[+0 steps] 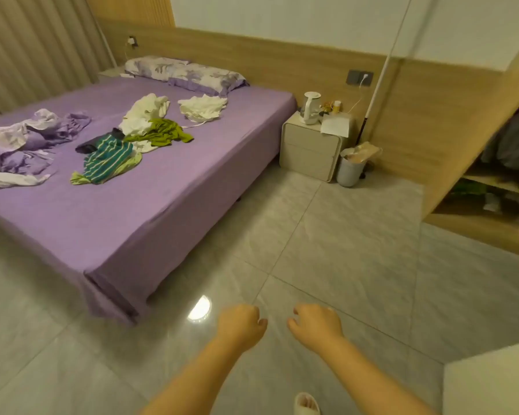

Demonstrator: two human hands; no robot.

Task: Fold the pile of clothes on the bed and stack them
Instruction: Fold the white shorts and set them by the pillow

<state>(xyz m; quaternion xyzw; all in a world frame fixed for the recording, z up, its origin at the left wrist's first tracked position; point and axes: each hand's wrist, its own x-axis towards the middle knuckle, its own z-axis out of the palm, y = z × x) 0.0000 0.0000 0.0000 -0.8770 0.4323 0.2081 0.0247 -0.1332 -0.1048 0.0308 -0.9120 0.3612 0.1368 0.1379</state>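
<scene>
A loose pile of clothes lies on the purple bed (pixel 108 235): a teal striped garment (pixel 108 158), an olive green one (pixel 162 133), a white one (pixel 146 112), another white one (pixel 203 107) apart to the right, and a small dark piece (pixel 87 145). My left hand (pixel 241 324) and my right hand (pixel 315 324) hang over the floor tiles, well short of the bed. Their fingers curl loosely and hold nothing.
A crumpled purple duvet (pixel 21 145) covers the bed's left side, with pillows (pixel 186 73) at the head. A nightstand (pixel 312 148) with a kettle (pixel 310 110) and a bin (pixel 349 170) stand right of the bed. An open wardrobe (pixel 498 181) is at right, a white surface (pixel 492 381) near right.
</scene>
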